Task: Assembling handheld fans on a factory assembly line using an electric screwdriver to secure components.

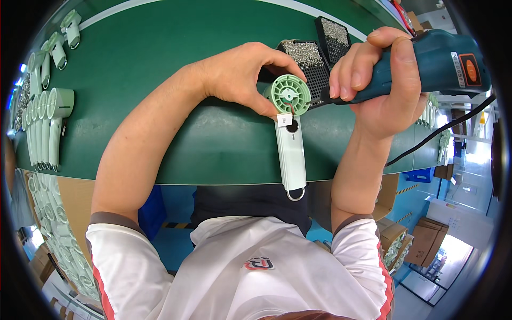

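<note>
My left hand [242,74] curls round the round, light green spoked head of a small handheld fan [292,154]. The fan's pale handle points toward me, and its wire loop hangs past the table's front edge. A small white tag and thin wires show where head and handle meet. In my right hand [392,104] is a teal electric screwdriver [445,58], held nearly level, with its black nose pointing left at the right rim of the fan head. Whether its bit touches a screw cannot be made out.
Beyond the fan, two black trays of small screws [304,53] [335,34] lie on the green tabletop [160,58]. Several fan bodies [60,104] line the left side. The screwdriver's black cord [442,128] trails off to the right. Cardboard boxes [428,241] stand on the floor at right.
</note>
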